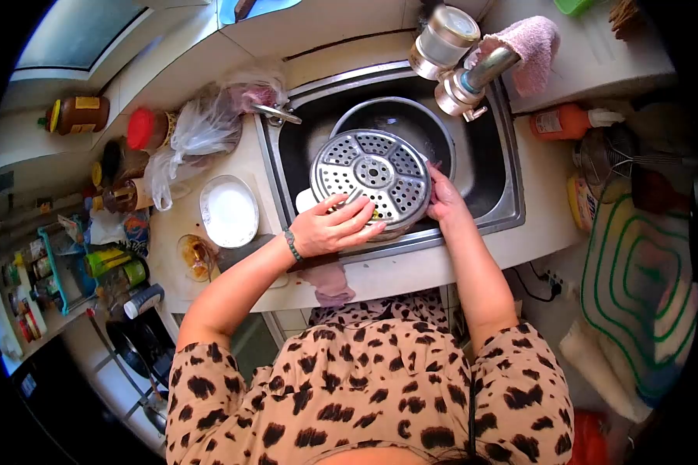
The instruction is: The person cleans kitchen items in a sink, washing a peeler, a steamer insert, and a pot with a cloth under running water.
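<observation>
A round metal steamer plate with many holes (374,172) is held over the sink (485,186), tilted a little. Across its lower left part lies my left hand (340,226), fingers spread over the holes. My right hand (445,195) grips the plate's right edge, its fingertips partly hidden behind the rim. Beneath and behind the plate, a large round metal basin (434,124) sits in the sink. Something white shows at the plate's left edge, partly covered by my left hand.
The faucet (461,91) with a pink cloth (529,50) stands behind the sink. Left on the counter are a white dish (229,211), a glass bowl (198,257), plastic bags (205,128) and jars. An orange spray bottle (570,122) is at the right.
</observation>
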Available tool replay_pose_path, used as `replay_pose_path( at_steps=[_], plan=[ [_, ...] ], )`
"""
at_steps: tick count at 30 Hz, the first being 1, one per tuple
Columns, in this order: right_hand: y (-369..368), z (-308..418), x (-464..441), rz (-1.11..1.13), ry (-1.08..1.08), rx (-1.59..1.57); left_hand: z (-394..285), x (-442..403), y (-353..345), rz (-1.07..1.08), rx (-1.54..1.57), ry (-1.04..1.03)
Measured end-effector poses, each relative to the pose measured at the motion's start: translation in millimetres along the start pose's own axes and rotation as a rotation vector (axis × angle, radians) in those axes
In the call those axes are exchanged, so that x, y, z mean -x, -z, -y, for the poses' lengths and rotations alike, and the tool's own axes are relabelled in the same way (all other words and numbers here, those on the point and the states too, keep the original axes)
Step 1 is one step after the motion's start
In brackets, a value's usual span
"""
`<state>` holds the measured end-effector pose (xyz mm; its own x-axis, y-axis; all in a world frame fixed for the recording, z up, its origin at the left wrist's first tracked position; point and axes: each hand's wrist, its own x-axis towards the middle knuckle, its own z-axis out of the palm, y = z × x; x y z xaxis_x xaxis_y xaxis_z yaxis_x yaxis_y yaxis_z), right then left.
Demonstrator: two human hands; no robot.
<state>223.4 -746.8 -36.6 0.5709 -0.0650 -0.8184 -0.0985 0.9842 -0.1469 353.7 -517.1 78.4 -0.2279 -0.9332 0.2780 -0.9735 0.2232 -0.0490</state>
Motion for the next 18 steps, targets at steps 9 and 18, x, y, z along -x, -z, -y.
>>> replay_pose_path(
  at_steps=[9, 18],
  plan=[
    [10.0, -9.3, -31.5, 0.033, 0.259, -0.133, -28.7, 24.9, -14.8, -0.615, 0.767, 1.539],
    [6.4, -3.9, -39.2, 0.112, 0.242, 0.510, 7.2, 15.1, -50.6, -1.390, 2.001, 1.706]
  ],
)
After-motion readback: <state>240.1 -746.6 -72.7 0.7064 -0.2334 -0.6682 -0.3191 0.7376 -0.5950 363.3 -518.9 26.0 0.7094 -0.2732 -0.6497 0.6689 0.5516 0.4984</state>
